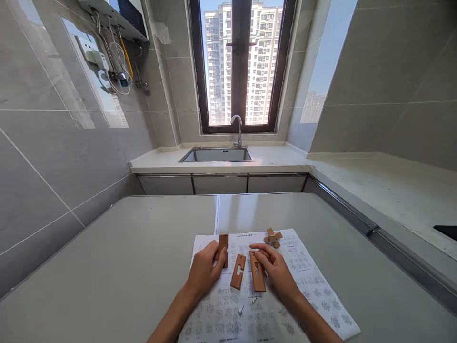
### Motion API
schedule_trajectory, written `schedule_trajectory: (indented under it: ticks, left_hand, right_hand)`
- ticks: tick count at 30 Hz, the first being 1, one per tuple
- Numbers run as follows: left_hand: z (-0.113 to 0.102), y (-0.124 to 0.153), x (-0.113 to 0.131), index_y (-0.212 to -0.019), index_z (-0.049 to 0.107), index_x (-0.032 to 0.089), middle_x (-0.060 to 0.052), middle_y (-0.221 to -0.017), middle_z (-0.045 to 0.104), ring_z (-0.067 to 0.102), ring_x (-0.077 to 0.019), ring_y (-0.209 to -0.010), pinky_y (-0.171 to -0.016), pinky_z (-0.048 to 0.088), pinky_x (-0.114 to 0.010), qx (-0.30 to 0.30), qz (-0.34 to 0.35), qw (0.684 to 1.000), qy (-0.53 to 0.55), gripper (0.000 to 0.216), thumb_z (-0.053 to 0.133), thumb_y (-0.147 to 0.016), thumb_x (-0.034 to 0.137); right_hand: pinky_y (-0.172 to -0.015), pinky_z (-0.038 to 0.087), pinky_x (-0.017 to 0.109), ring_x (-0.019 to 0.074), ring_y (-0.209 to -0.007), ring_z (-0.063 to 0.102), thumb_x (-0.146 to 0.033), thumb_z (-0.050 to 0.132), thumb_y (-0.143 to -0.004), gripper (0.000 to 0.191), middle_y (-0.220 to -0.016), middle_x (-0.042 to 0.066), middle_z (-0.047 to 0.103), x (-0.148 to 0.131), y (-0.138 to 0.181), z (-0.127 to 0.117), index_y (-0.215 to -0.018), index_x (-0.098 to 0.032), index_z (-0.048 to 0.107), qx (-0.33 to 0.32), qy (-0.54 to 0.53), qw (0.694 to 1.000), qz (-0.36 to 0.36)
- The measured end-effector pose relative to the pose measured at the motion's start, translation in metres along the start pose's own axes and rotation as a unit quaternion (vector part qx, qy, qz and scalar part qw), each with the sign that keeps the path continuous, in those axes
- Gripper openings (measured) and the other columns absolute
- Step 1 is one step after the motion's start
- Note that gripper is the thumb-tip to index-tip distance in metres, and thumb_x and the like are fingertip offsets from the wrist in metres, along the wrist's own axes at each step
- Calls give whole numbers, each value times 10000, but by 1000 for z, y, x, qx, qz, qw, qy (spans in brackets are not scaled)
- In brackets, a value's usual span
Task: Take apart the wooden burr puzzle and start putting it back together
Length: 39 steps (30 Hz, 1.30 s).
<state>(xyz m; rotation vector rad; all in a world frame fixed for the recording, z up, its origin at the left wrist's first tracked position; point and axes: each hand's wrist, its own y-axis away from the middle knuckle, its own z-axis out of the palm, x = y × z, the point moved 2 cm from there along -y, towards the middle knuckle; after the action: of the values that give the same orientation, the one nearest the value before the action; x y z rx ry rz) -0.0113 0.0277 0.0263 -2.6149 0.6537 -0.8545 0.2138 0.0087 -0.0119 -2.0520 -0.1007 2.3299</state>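
Note:
My left hand point(206, 268) is closed round a dark brown wooden puzzle piece point(223, 242), which stands up past the fingers; its lower part is partly covered. My right hand point(276, 267) grips a longer slotted puzzle piece point(258, 282) marked 2, thumb and fingers at its upper right side. Between the hands a shorter puzzle piece point(234, 280) marked 1, with a cut-out, lies slightly tilted on the printed paper sheet point(314, 286). Just beyond my right hand sits a star-shaped cluster of interlocked wooden pieces point(273, 237).
The sheet lies on a pale tabletop point(107, 257) with a seam down its middle. Behind it are a white counter point(278, 153), a sink point(217, 154) and a tap point(238, 128) under a window. A dark object point(446, 231) rests on the right counter.

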Motion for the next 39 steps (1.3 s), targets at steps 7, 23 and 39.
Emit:
schedule_trajectory:
  ticks: [7, 23, 39]
  left_hand:
    - [14, 2, 0, -593, 553, 200, -38, -732, 608, 547, -210, -773, -734, 436, -356, -75, 19, 997, -8, 410, 570, -979, 338]
    - [12, 7, 8, -1142, 596, 229, -106, -1269, 604, 576, -290, -1176, -1009, 505, -458, -86, 54, 994, 40, 282, 703, -900, 328]
    - [15, 2, -26, -1359, 594, 321, -84, -1365, 594, 539, -320, -1287, -1086, 486, -511, -57, 30, 998, -27, 531, 773, -868, 417]
  right_hand:
    - [-574, 438, 321, 222, -578, 581, -504, 585, -943, 330, -630, 17, 656, 6, -1, 1, -931, -210, 735, 45, 238, 969, -55]
    - [-649, 432, 307, 246, -710, 696, -368, 451, -1008, 259, -762, 28, 740, 9, 5, 4, -1062, -239, 669, 11, 422, 904, -67]
    - [-683, 475, 310, 184, -626, 615, -275, 463, -985, 264, -756, -2, 672, -2, 13, 16, -1190, -210, 617, -89, 359, 923, -104]
